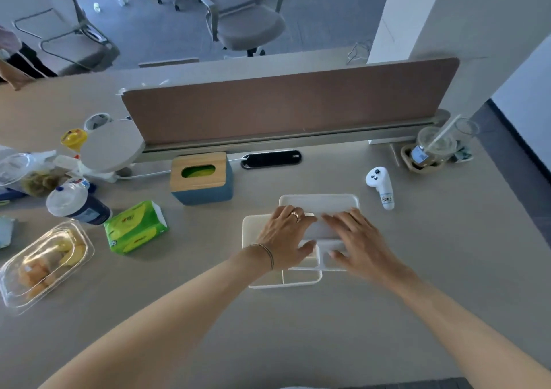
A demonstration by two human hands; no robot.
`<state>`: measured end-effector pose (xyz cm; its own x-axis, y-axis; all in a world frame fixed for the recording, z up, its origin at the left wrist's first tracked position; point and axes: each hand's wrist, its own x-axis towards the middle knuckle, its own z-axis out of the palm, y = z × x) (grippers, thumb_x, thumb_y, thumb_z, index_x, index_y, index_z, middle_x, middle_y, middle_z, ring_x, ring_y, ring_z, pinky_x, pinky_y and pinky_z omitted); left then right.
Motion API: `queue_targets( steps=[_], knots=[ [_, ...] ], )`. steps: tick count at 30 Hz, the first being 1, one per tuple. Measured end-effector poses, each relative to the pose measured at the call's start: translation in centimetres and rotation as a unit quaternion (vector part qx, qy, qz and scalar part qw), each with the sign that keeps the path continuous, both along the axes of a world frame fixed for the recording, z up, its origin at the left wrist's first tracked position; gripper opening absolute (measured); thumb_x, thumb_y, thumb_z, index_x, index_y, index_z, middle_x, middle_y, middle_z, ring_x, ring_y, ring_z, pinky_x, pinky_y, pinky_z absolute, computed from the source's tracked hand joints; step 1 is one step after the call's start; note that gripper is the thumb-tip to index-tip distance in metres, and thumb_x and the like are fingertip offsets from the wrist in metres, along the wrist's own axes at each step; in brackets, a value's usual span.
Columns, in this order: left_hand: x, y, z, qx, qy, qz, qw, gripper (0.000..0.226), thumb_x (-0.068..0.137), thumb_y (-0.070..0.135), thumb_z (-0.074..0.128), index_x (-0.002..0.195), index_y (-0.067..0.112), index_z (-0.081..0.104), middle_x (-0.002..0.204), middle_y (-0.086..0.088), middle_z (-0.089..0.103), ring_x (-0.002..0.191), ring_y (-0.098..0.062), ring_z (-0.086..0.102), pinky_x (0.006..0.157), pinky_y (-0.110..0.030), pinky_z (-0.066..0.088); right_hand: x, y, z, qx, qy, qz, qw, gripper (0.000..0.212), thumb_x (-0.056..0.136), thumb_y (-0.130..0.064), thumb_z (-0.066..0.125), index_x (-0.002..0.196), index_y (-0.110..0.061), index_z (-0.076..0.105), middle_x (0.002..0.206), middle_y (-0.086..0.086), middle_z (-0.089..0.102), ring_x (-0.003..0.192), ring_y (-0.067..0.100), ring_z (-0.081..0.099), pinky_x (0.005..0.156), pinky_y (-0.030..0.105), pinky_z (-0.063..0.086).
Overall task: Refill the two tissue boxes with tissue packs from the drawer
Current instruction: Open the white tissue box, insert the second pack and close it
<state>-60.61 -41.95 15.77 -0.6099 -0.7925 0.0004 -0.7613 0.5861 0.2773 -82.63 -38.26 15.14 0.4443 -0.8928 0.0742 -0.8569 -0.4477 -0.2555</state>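
Note:
A white tissue box (250, 233) sits on the desk in front of me, its white lid (319, 203) askew over its far right side. My left hand (284, 236) grips the lid's left part, fingers spread, thumb beneath the edge. My right hand (356, 239) holds the lid's right part the same way. A blue tissue box with a wooden lid (202, 177) stands behind to the left, green tissue showing in its slot. A green tissue pack (135, 227) lies on the desk left of the white box. The drawer is out of view.
A brown divider panel (286, 105) runs across the desk's back. At left are a clear food container (44, 265), a capped bottle (76, 202) and a lamp base (111, 147). A white controller (380, 186) and a plastic cup with a straw (433, 147) are at right.

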Motion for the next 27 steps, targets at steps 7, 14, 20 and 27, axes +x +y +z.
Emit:
queue_targets(
  steps=[7, 14, 20, 27],
  knots=[
    [-10.9, 0.1, -2.6, 0.053, -0.04, -0.034, 0.997, 0.056, 0.096, 0.048, 0.049, 0.144, 0.02, 0.046, 0.131, -0.008, 0.054, 0.126, -0.029, 0.042, 0.113, -0.036, 0.025, -9.1, 2.5, -3.0, 0.04, -0.011, -0.095, 0.995, 0.064, 0.072, -0.028, 0.079, 0.128, -0.003, 0.057, 0.123, 0.008, 0.059, 0.123, 0.029, 0.051, 0.095, 0.043, 0.053],
    [-16.4, 1.4, -8.2, 0.115, -0.156, -0.067, 0.979, 0.06, 0.099, 0.048, 0.039, 0.151, 0.02, 0.031, 0.142, -0.009, 0.046, 0.135, -0.029, 0.033, 0.117, -0.04, 0.019, -14.0, 4.8, -7.9, 0.025, 0.107, -0.104, 0.988, 0.044, 0.075, -0.026, 0.068, 0.114, -0.009, 0.062, 0.106, 0.002, 0.065, 0.114, 0.03, 0.051, 0.101, 0.039, 0.043],
    [-18.3, 1.5, -9.7, 0.145, -0.166, -0.067, 0.973, 0.055, 0.098, 0.043, 0.039, 0.147, 0.021, 0.031, 0.138, -0.01, 0.045, 0.129, -0.03, 0.035, 0.115, -0.041, 0.022, -15.7, 4.9, -10.3, 0.079, 0.052, -0.15, 0.984, 0.048, 0.077, -0.012, 0.07, 0.124, -0.009, 0.06, 0.121, 0.001, 0.065, 0.124, 0.03, 0.05, 0.101, 0.037, 0.043],
    [-18.5, 1.4, -10.2, 0.152, -0.144, -0.045, 0.977, 0.057, 0.097, 0.043, 0.041, 0.148, 0.021, 0.031, 0.138, -0.009, 0.042, 0.128, -0.03, 0.036, 0.11, -0.041, 0.03, -14.6, 5.0, -10.9, 0.052, 0.022, -0.199, 0.978, 0.037, 0.08, -0.013, 0.067, 0.117, -0.013, 0.065, 0.123, 0.003, 0.066, 0.123, 0.03, 0.052, 0.107, 0.038, 0.039]
  ],
)
